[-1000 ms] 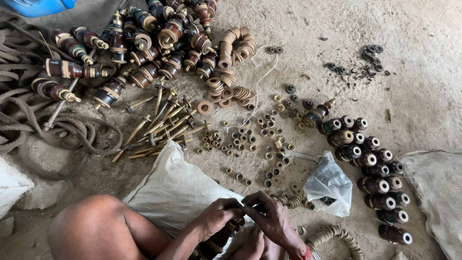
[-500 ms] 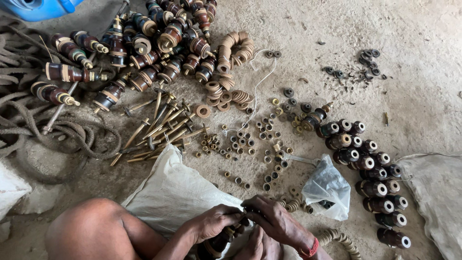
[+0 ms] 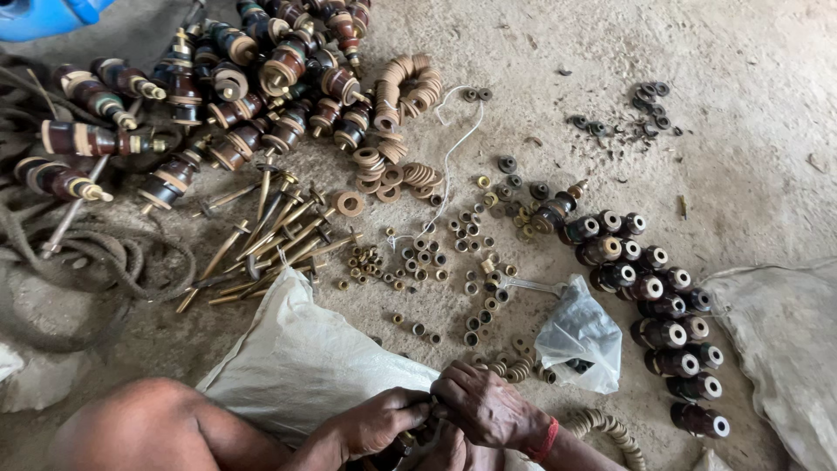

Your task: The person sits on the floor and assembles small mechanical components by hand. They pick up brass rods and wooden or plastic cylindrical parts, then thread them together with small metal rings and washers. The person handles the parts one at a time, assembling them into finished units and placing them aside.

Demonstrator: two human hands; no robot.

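Note:
My left hand (image 3: 377,420) and my right hand (image 3: 486,406) meet at the bottom centre, both closed around a dark brown insulator part (image 3: 410,443) held between them; most of it is hidden by the fingers. A red band circles my right wrist. My bare knee (image 3: 148,427) shows at the bottom left. Under the hands lies a white woven sack (image 3: 305,358) on the concrete floor.
A heap of brown insulators with brass studs (image 3: 218,96) fills the upper left, brass rods (image 3: 270,240) below it. Small brass nuts and rings (image 3: 436,262) are scattered mid-floor. Rows of dark insulator bodies (image 3: 654,305) stand right, beside a clear plastic bag (image 3: 580,336). Rope (image 3: 78,253) lies left.
The view has shifted slightly; my hands stay together at the bottom, working the same part, with the right hand turned a little over the left.

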